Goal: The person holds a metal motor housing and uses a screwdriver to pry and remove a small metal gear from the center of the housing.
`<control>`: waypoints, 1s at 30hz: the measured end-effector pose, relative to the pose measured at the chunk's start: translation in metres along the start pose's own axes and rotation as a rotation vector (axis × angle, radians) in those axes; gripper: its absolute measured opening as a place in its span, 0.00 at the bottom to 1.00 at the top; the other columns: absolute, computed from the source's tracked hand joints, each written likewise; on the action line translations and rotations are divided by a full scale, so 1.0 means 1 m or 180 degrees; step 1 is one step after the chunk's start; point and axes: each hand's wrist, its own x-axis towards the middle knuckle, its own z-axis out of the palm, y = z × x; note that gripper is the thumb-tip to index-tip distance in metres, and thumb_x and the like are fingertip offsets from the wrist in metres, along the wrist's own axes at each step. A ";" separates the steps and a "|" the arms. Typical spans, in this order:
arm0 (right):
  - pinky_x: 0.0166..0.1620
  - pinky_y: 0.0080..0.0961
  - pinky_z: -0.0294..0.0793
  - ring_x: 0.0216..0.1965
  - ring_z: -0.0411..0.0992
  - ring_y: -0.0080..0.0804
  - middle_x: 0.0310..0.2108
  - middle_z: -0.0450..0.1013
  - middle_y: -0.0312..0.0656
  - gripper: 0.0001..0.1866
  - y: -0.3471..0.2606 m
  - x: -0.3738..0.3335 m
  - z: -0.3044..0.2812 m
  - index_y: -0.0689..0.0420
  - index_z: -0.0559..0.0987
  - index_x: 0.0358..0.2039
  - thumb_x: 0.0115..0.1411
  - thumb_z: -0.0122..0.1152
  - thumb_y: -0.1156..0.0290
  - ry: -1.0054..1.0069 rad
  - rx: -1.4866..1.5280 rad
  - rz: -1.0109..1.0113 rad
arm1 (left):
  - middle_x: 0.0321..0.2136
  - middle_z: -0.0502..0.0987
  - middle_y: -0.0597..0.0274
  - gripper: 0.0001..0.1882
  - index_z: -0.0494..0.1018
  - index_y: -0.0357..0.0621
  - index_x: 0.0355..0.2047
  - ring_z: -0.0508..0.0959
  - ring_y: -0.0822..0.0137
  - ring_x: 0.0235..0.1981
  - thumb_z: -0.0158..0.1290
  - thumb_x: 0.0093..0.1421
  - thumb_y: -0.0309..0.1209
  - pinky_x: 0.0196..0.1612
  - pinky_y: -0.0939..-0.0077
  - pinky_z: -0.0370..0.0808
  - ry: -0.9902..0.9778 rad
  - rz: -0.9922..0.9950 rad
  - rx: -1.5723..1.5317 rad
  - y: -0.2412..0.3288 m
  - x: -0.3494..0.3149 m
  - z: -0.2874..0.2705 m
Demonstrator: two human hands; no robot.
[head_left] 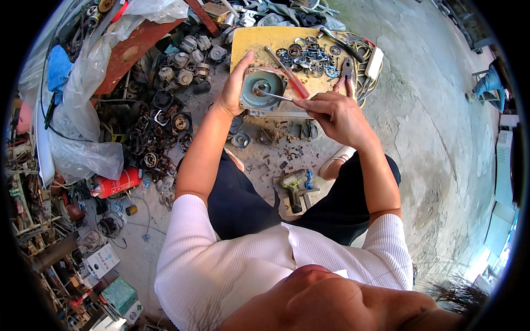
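Observation:
My left hand (233, 92) grips a square metal motor housing (248, 102) by its left side, with the thumb side raised along the edge. The housing's round blue-green hollow faces up and has a ring-shaped seat at its middle. My right hand (338, 113) is closed around a tool with a thin metal shaft (279, 97); its handle is hidden in the hand. The shaft's tip reaches into the central seat. Just beyond, a screwdriver with a red clear handle (297, 84) lies on a yellow board (248, 43).
Loose bearings and small metal parts (312, 58) cover the board, beside pliers (346, 68) and a black-handled tool (345, 45). A white power strip (375, 63) with cables lies right. Motors (185, 59) are heaped left. A cordless drill (293, 190) stands between my legs.

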 end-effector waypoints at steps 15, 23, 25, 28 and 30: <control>0.43 0.36 0.68 0.36 0.73 0.28 0.31 0.77 0.26 0.24 -0.005 0.005 0.011 0.36 0.84 0.47 0.49 0.63 0.76 0.0888 -0.1080 -0.0025 | 0.47 0.79 0.53 0.34 0.70 0.37 0.55 0.80 0.63 0.47 0.31 0.71 0.55 0.51 0.68 0.78 0.0435 0.1115 0.0110 0.014 0.001 0.014; 0.50 0.46 0.69 0.40 0.72 0.27 0.32 0.76 0.25 0.24 -0.011 0.001 0.008 0.39 0.84 0.46 0.48 0.62 0.76 0.0654 -0.1384 0.0055 | 0.40 0.81 0.60 0.39 0.78 0.37 0.46 0.79 0.71 0.43 0.26 0.71 0.58 0.49 0.76 0.75 0.0181 0.0966 0.1652 0.014 -0.006 0.017; 0.53 0.47 0.69 0.40 0.73 0.28 0.32 0.77 0.26 0.24 -0.013 0.000 0.005 0.40 0.84 0.45 0.48 0.62 0.77 0.0536 -0.1362 0.0064 | 0.40 0.81 0.60 0.39 0.79 0.38 0.45 0.79 0.71 0.43 0.26 0.72 0.58 0.49 0.76 0.75 0.0089 0.0874 0.1792 0.010 -0.005 0.012; 0.54 0.45 0.70 0.40 0.74 0.32 0.33 0.78 0.29 0.23 -0.012 -0.002 0.002 0.41 0.85 0.45 0.49 0.62 0.78 0.0390 -0.1047 0.0093 | 0.40 0.82 0.58 0.39 0.79 0.36 0.44 0.80 0.70 0.42 0.28 0.71 0.58 0.49 0.74 0.76 0.0011 0.0612 0.1531 0.008 -0.006 0.013; 0.53 0.41 0.71 0.40 0.75 0.35 0.34 0.79 0.32 0.22 -0.006 -0.003 -0.002 0.42 0.85 0.45 0.51 0.62 0.78 0.0258 -0.0584 0.0165 | 0.41 0.82 0.57 0.39 0.78 0.35 0.45 0.81 0.68 0.41 0.29 0.71 0.58 0.48 0.74 0.76 -0.0154 0.0353 0.1004 0.007 -0.005 0.014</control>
